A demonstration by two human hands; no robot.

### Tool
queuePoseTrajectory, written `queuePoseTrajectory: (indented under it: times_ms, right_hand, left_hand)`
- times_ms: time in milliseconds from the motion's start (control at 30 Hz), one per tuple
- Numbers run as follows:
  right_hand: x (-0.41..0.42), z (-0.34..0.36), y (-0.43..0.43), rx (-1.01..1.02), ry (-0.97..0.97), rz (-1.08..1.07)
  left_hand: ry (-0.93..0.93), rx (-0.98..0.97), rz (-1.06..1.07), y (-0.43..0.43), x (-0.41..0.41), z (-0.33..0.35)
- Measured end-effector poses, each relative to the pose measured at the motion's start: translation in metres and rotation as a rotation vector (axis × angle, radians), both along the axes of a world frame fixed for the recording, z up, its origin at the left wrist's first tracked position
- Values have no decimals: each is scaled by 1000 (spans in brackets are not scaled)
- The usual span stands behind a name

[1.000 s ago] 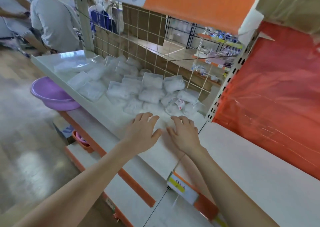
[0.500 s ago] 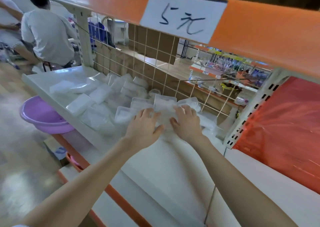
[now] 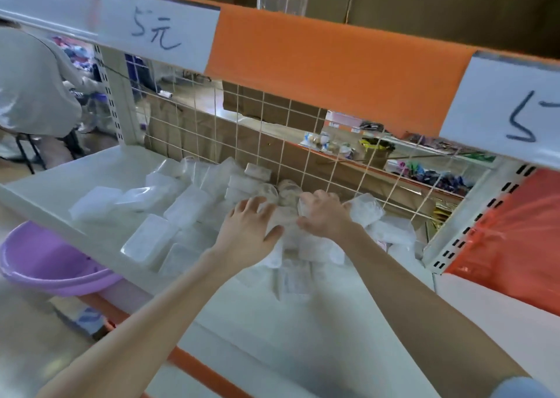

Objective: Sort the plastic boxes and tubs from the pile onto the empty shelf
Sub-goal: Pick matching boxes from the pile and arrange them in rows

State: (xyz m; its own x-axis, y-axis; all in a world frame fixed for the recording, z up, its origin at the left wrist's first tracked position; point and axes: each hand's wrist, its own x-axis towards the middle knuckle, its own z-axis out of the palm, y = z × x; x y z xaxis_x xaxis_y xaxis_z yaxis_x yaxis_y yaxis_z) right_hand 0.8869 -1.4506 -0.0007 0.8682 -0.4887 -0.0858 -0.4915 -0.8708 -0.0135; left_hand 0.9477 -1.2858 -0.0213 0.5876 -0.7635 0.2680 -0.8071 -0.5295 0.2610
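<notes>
Two hands in pile of clear plastic boxes (image 3: 188, 203) on white shelf (image 3: 91, 170): left hand (image 3: 245, 231) flat, fingers straight, pressing box (image 3: 283, 220); right hand (image 3: 327, 215) fingers curled round tub (image 3: 289, 193).

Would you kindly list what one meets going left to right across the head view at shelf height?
Purple basin → clear lidded box → left hand → right hand → perforated shelf upright → red plastic sheet

boxes (image 3: 188, 206) on shelf (image 3: 100, 170), basin (image 3: 45, 264) below-left
</notes>
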Motion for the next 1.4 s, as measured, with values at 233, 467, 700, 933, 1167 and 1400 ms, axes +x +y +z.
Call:
queuePoseTrajectory:
  times_ms: [233, 467, 700, 933, 1167, 1400]
  right_hand:
    - [-10, 17, 3, 381, -590, -26]
    - [-49, 22, 33, 1566, -1134, -155]
    - [-77, -5, 42, 1796, -1234, -159]
    - [-102, 2, 53, 1431, -1096, -406]
    - [-117, 8, 55, 1296, -1039, -576]
    - [-115, -12, 63, 1452, -1457, -742]
  left_hand:
    - [184, -130, -114, -2, 12, 4]
    - [564, -305, -206, -14, -3, 14]
    - [601, -361, -341, -14, -25, 26]
    - [362, -191, -507, -10, -20, 13]
    - [504, -302, -498, -20, -27, 2]
    - [1224, -391, -390, -29, -78, -2]
